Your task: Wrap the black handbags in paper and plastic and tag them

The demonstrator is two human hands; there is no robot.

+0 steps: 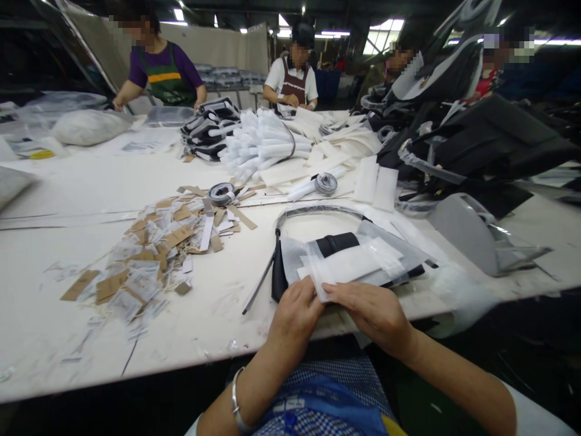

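Near edge of bench [213, 330]: left hand [295, 318] and right hand [373, 310] both pinched shut on white pouch [349, 266], which lay over black bag [338, 243].

Factory packing floor, long worktable [54, 315], aproned workers, tag piles [149, 254]

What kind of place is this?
Likely a factory packing floor: long worktable strewn with paper tags, aproned co-workers opposite, left hand and right hand holding a clear pouch.
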